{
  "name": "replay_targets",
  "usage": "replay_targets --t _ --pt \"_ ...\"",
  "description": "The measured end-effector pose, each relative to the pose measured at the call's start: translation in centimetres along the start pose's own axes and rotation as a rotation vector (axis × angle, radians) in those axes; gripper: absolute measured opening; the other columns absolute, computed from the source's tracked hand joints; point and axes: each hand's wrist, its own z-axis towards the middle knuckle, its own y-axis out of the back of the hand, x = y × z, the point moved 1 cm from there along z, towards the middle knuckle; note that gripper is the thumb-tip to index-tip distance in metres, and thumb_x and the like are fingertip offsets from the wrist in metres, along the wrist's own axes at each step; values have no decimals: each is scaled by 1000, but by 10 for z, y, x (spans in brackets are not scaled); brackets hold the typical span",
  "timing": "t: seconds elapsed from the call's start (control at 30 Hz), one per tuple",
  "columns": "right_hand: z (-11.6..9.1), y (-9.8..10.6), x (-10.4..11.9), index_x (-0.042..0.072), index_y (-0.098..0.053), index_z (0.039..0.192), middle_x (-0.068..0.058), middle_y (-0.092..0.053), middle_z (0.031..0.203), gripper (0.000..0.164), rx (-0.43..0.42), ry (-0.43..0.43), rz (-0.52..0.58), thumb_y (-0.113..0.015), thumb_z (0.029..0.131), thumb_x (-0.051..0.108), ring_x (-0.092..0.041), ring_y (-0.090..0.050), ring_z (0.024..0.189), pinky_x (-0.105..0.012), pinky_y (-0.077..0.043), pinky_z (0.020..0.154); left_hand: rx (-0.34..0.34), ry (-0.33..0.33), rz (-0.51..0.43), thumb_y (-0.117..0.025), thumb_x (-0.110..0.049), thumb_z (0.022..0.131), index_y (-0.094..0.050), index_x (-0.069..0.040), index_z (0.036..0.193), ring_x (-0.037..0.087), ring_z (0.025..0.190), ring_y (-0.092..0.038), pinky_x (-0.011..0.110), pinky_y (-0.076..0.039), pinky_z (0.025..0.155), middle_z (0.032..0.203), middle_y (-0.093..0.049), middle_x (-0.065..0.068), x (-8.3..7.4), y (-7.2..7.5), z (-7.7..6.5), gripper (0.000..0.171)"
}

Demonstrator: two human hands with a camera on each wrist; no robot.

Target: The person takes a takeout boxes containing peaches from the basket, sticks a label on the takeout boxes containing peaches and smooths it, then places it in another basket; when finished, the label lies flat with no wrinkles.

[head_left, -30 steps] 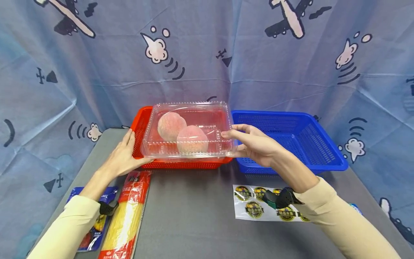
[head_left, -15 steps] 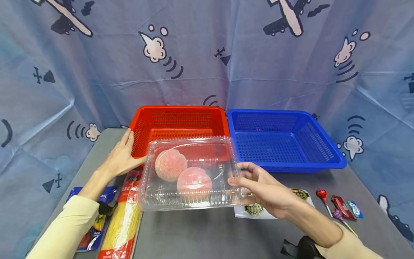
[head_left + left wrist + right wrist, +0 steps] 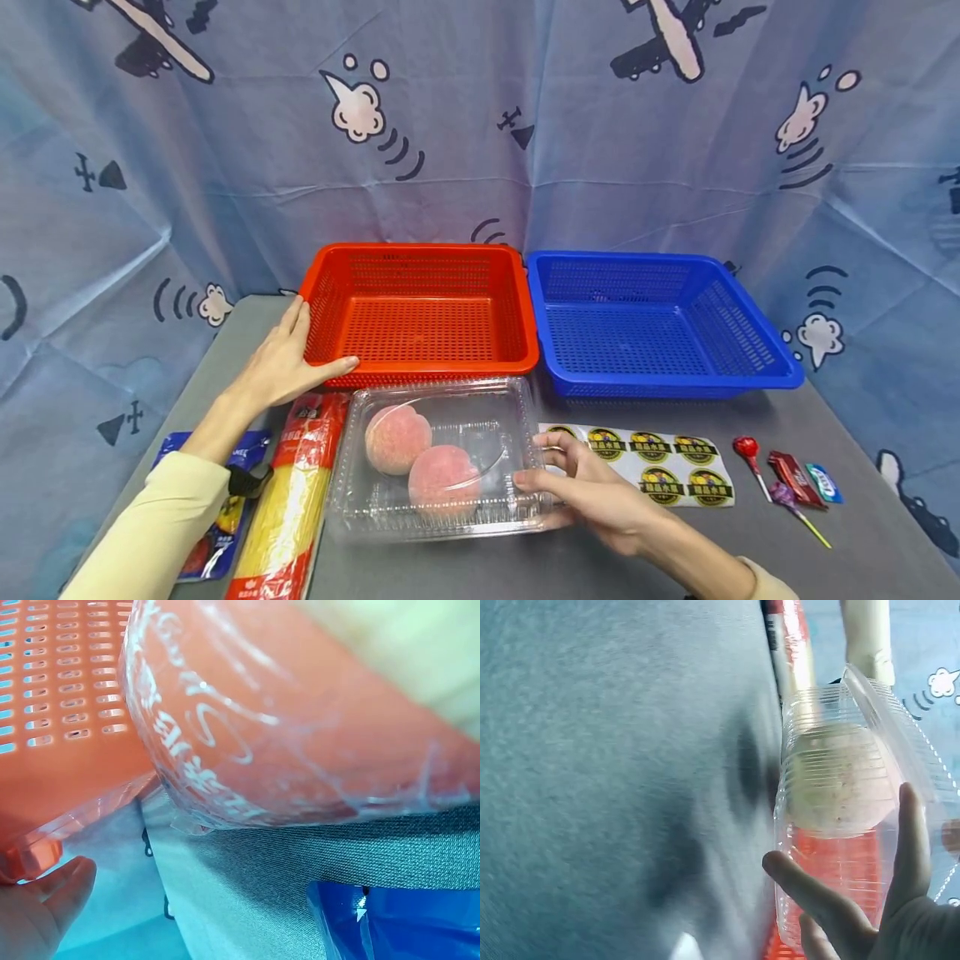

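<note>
A clear plastic clamshell box (image 3: 487, 417) with two peaches (image 3: 398, 439) inside is in front of the red basket (image 3: 420, 367). My right hand (image 3: 592, 496) pinches the box's right end, thumb on top and fingers at the side. In the right wrist view, fingers (image 3: 911, 847) lie along the ribbed box, over one peach. My left hand (image 3: 281, 358) rests on the basket's front left corner, fingers along the left rim and thumb stretched over the front rim. The left wrist view shows its fingertips (image 3: 71, 889) right at the basket's rim.
A blue basket (image 3: 675, 383) stands right of the red one. Left are a noodle packet (image 3: 288, 500) and a blue pouch (image 3: 243, 450). A sticker sheet (image 3: 720, 467) lies right of the box. Beyond it are two lollipops (image 3: 746, 447) and two small wrapped sweets (image 3: 798, 481).
My right hand has brought the box of peaches from over the red basket toward me and down, uncovering the basket's inside. My left hand has stayed on the basket's corner.
</note>
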Motion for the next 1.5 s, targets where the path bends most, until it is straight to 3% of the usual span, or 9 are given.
replay_targets --t 0.37,0.47,0.7,0.83,0.97,1.13,1.3,1.43,1.5 --pt "12 0 -19 1 -22 142 -26 -32 148 72 -7 -12 17 -72 92 16 -19 -66 103 -37 -64 77 -4 -1 9 -58 -78 86 5 3 161 58 151 -17 72 -24 119 173 10 18 -2 -1 1 128" --pt "14 1 -21 0 -22 140 -28 -33 148 72 5 2 25 -74 92 15 -20 -68 99 -39 -65 77 -3 -1 10 -58 -79 85 5 3 162 59 151 -17 72 -24 119 173 10 18 -2 -1 1 128" --pt "16 2 -25 -2 -26 139 -30 -39 148 71 11 23 -26 -76 92 16 -19 -69 100 -44 -64 84 -9 3 2 -59 -78 85 5 3 161 59 151 -15 74 -22 118 173 11 17 -1 -2 0 128" --pt "17 4 -26 -3 -27 143 -36 -32 152 75 -3 15 -71 -77 91 20 -22 -69 100 -45 -63 85 -23 -2 0 -61 -78 84 5 1 162 59 151 -13 77 -23 116 173 10 17 0 -2 0 129" --pt "16 8 -26 -3 -27 146 -41 -23 155 78 17 10 -110 -76 93 25 -25 -70 104 -45 -63 87 -75 -10 -3 -65 -77 82 -2 -3 164 58 151 -17 81 -29 108 173 1 19 0 -2 -1 127" --pt "16 17 -26 -2 -24 152 -37 -31 151 78 69 11 -119 -71 97 26 -23 -67 108 -44 -62 89 -177 -60 6 -70 -72 81 -18 -4 162 49 148 -23 76 -32 108 167 -18 23 -1 -3 -5 118" --pt "13 32 -21 1 -23 156 -32 -40 147 76 59 55 -166 -68 99 25 -22 -65 110 -43 -62 88 -241 -128 -6 -74 -64 82 -26 -5 159 46 147 -20 73 -26 113 163 -24 22 -8 0 -17 108" --pt "9 48 -14 -2 -32 152 -32 -45 141 69 14 127 -261 -68 99 22 -22 -66 107 -40 -63 84 -276 -191 -37 -76 -57 83 -34 -6 155 45 143 -26 73 -32 108 157 -33 22 -21 2 -33 98" --pt "7 56 -11 -4 -41 146 -31 -52 133 61 -27 192 -359 -70 98 20 -19 -69 101 -35 -63 79 -291 -231 -57 -78 -53 83 -38 -5 152 43 139 -32 73 -38 103 153 -37 22 -28 3 -43 93"
